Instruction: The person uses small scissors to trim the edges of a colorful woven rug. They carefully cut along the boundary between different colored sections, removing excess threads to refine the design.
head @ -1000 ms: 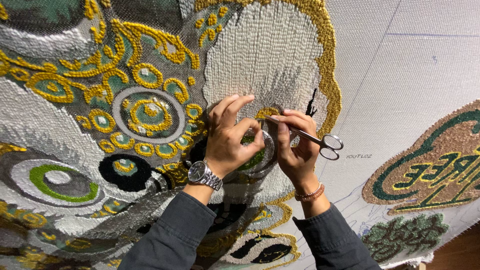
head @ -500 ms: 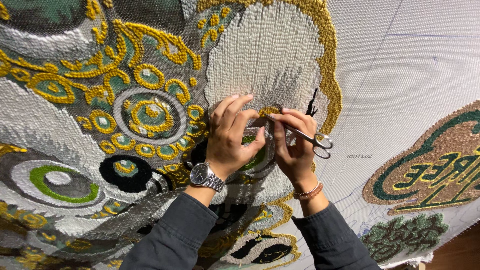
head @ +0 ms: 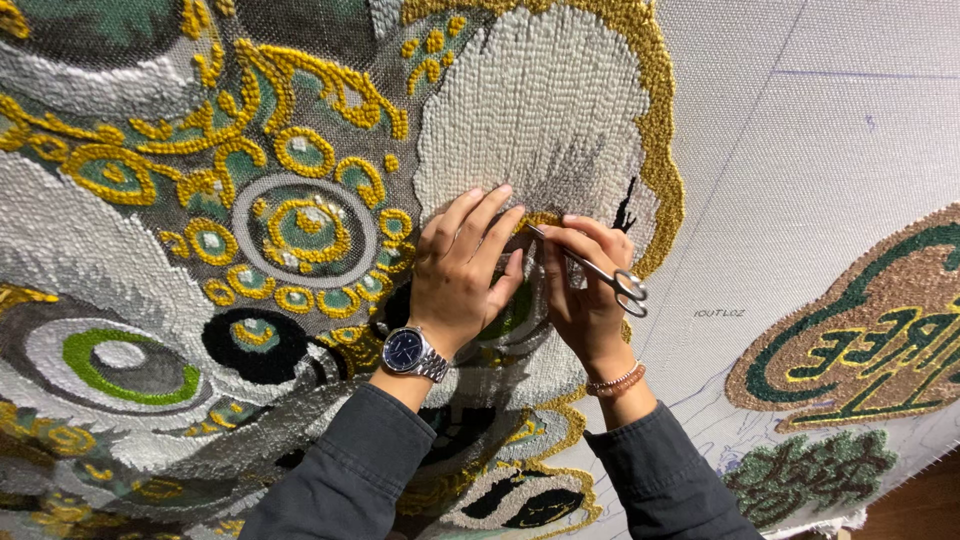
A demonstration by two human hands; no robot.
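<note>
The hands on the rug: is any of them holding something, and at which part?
The right hand holds small metal scissors at the handle end, blades pointing toward the tufted rug. The left hand holds nothing; it lies flat on the rug.

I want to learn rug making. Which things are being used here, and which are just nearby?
In use: left hand pressing the tufted rug; right hand holding small scissors.

Just nearby: brown and green tufted piece; dark green leafy patch; bare backing cloth.
</note>
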